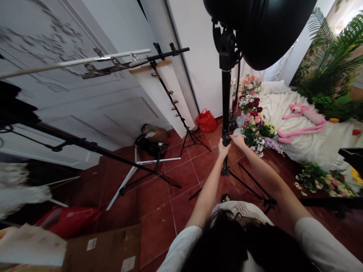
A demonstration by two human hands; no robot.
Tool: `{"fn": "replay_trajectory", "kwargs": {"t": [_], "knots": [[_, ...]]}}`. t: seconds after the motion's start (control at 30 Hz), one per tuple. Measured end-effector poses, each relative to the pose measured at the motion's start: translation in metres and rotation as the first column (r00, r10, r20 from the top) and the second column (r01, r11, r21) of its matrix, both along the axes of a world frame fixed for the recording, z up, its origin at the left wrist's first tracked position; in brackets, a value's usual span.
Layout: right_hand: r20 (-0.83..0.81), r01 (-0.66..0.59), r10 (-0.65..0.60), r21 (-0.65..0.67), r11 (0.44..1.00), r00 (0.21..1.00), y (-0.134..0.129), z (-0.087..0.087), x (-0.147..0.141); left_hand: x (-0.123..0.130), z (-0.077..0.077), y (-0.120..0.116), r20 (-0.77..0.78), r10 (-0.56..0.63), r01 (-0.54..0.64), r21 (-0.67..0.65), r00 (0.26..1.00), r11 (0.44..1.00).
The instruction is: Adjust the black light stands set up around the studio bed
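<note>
A black light stand [226, 90] rises in front of me, with a large black studio light [263, 30] on top. My left hand [224, 148] is wrapped round the pole, just below its black locking collar [225, 138]. From the other side my right hand [238, 140] reaches to the same collar, its fingers closed at the collar's right side. What exactly those fingers grip is too small to make out, perhaps a knob. Below my hands the stand's legs [249, 185] spread over the red tiles.
Artificial flowers [252, 113] and a white cloth bearing a pink plush toy [312, 117] lie at right. A red bag [207, 121] stands by the wall. Left are a backdrop stand [170, 92], another black stand [113, 153], white poles and a cardboard box [104, 245].
</note>
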State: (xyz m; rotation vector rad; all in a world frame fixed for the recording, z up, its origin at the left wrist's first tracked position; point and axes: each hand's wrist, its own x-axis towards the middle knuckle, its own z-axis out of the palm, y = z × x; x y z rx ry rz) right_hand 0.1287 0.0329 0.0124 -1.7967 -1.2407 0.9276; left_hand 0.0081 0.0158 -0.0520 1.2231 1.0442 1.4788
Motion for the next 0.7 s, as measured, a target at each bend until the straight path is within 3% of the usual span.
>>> {"fn": "replay_trajectory", "kwargs": {"t": [0.17,0.4,0.5,0.6,0.7], "knots": [[-0.232,-0.063,0.076,0.064,0.996,0.970,-0.024,-0.009,-0.008,0.001,-0.008,0.003,0.015,-0.011,0.011,-0.006,1.000,1.000],[-0.607,-0.028,0.118,0.156,0.987,0.786,-0.048,-0.017,-0.014,0.000,-0.003,0.000,-0.026,0.004,-0.004,-0.015,1.000,1.000],[-0.653,-0.042,0.125,0.141,0.989,0.747,-0.050,-0.018,-0.018,0.001,0.002,-0.003,-0.034,0.004,-0.005,-0.039,0.999,0.999],[-0.627,-0.118,0.199,0.168,0.979,0.753,-0.050,-0.021,-0.024,0.001,0.004,-0.005,-0.029,0.012,-0.014,-0.058,1.000,0.998],[-0.612,-0.119,0.222,0.205,0.972,0.759,-0.048,-0.028,-0.029,0.003,0.002,-0.006,-0.009,0.012,-0.013,-0.043,1.000,0.999]]}}
